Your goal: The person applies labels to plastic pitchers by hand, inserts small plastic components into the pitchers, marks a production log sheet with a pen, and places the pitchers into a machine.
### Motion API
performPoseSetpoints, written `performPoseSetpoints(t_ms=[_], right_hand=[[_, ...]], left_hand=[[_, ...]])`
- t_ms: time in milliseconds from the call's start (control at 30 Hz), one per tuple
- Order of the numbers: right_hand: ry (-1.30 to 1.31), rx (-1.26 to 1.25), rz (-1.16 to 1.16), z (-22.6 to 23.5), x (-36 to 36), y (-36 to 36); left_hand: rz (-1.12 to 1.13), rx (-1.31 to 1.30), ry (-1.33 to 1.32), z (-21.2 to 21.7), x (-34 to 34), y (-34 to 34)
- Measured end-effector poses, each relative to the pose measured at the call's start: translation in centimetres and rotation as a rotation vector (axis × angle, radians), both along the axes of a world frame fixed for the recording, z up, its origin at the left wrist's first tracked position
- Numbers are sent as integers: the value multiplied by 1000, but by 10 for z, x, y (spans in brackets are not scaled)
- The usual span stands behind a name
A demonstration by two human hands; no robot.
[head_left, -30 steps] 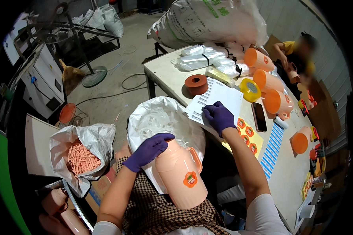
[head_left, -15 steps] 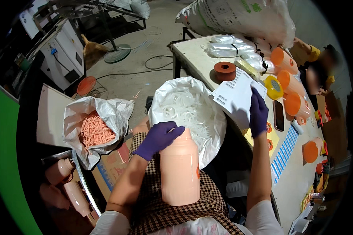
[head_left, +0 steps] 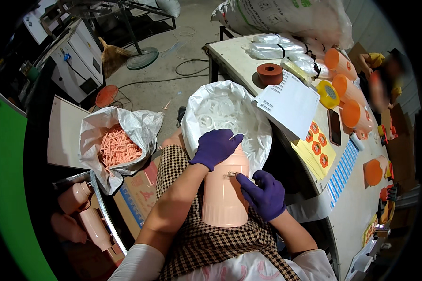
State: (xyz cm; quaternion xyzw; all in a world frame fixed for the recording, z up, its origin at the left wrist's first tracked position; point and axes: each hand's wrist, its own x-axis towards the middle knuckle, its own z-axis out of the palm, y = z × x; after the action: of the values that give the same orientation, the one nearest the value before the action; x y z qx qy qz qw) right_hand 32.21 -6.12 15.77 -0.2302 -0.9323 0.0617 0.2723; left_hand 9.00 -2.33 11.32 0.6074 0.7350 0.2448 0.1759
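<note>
A pink plastic thermos casing (head_left: 225, 201) rests upright on my lap, its narrow neck away from me. Purple-gloved, my left hand (head_left: 216, 149) is closed over that neck and shoulder. A small clear label (head_left: 230, 173) with dark print lies against the casing's side below the shoulder. At the label's right end are the fingertips of my right hand (head_left: 263, 193), also gloved in purple, with its fingers curled. On the table's near edge lies a white sheet of labels (head_left: 290, 105).
Ahead stands a white sack of translucent rings (head_left: 206, 117). Left are a sack of pink plastic pieces (head_left: 119, 147) and a box holding pink casings (head_left: 94, 229). The table (head_left: 234, 56) carries brown tape (head_left: 269, 74), red-flower stickers (head_left: 316, 145), a phone (head_left: 334, 126) and more casings (head_left: 354, 114). Another person sits beyond.
My right hand has come from the label sheet down to the casing, with a small label now against its side. The casing has turned, and its red sticker is out of sight.
</note>
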Motion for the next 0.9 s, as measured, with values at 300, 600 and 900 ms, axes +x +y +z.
performPoseSetpoints(t_ms=[300, 600, 900], right_hand=[[-210, -1, -40, 1, -4, -8], [-166, 31, -377, 32, 32, 80], [16, -451, 89, 6, 38, 135]], left_hand=[[-14, -111, -40, 6, 3, -4], [-462, -66, -528, 30, -51, -55], [-56, 46, -1048, -9, -81, -66]])
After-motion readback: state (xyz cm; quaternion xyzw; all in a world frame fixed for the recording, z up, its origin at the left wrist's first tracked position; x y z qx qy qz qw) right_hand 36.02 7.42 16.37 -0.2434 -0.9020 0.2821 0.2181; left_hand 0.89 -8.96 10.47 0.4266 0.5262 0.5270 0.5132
